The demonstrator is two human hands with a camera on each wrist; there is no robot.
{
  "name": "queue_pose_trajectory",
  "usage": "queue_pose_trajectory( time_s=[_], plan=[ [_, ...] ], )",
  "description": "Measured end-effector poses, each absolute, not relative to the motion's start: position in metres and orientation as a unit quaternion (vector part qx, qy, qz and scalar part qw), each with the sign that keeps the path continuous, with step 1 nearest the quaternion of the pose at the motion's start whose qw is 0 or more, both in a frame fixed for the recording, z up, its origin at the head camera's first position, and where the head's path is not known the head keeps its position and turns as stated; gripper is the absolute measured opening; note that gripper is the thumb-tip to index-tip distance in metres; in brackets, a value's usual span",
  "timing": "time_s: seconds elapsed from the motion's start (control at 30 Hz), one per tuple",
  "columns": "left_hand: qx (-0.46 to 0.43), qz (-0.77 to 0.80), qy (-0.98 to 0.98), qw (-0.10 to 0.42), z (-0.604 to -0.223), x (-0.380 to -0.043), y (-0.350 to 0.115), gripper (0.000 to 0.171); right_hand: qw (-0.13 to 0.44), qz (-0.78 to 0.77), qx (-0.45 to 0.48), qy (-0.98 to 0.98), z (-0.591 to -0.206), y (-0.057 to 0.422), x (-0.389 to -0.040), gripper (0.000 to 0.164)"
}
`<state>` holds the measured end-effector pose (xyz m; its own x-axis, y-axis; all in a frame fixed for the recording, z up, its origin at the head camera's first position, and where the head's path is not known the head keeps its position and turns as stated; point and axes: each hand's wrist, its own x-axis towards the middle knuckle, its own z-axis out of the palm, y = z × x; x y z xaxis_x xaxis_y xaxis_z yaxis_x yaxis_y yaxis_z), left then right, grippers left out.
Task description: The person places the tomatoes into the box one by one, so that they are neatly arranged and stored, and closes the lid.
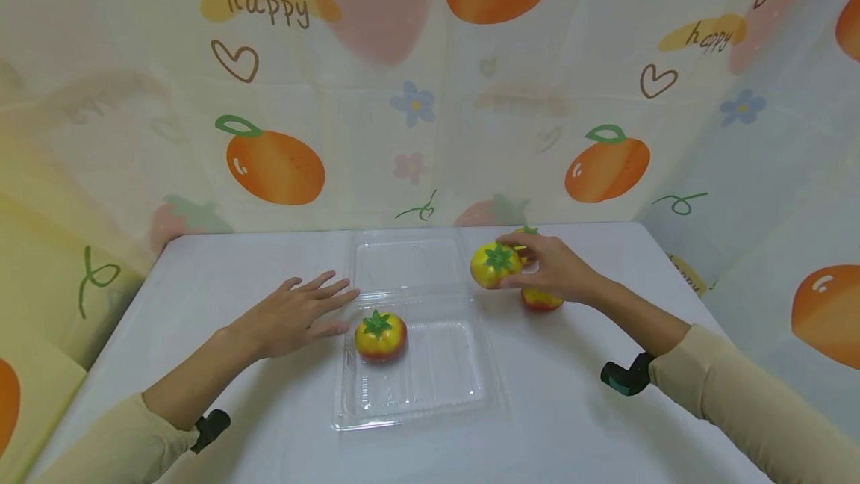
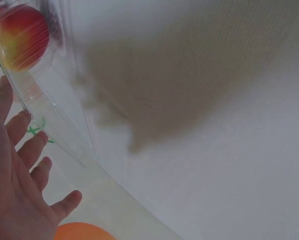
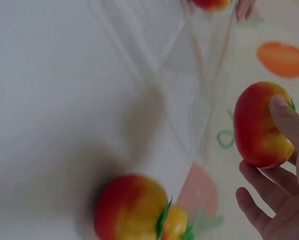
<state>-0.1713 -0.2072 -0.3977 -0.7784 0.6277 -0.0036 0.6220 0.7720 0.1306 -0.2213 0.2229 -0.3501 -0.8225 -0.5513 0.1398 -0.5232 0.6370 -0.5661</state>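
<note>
My right hand [image 1: 558, 269] grips a yellow-and-red tomato [image 1: 496, 266] with a green leafy top. In the right wrist view this tomato [image 3: 262, 125] is held up between thumb and fingers, off the table. Under that hand sits a second tomato [image 1: 541, 299], and another [image 1: 529, 231] shows partly behind the fingers. One more tomato [image 1: 381, 338] rests in the left part of a clear plastic clamshell box [image 1: 443, 402]. My left hand [image 1: 295, 316] has its fingers spread, with the fingertips right at the box's left edge. Nothing is in its palm in the left wrist view.
The box's lid [image 1: 406, 264] lies folded back toward the rear of the white table [image 1: 558, 409]. A printed fabric backdrop [image 1: 363, 118] hangs behind the table and along its sides. Dark wrist cameras are strapped at both sleeves.
</note>
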Motion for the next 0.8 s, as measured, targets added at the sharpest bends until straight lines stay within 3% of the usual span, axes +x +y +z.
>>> queue_pose_trajectory(
  time_s=[0.17,0.43,0.8],
  plan=[
    [0.335,0.061,0.94,0.022,-0.399,-0.172,-0.208,0.062,0.044,-0.291,-0.344,0.892,-0.35,0.194,-0.205,0.063],
    [0.338,0.058,0.939,0.012,-0.401,-0.173,-0.208,0.062,0.127,-0.29,-0.371,0.873,-0.346,0.155,-0.181,0.067],
    [0.333,0.062,0.941,0.02,-0.4,-0.172,-0.208,0.062,0.207,-0.242,-0.408,0.855,-0.355,0.121,-0.167,0.066]
  ],
)
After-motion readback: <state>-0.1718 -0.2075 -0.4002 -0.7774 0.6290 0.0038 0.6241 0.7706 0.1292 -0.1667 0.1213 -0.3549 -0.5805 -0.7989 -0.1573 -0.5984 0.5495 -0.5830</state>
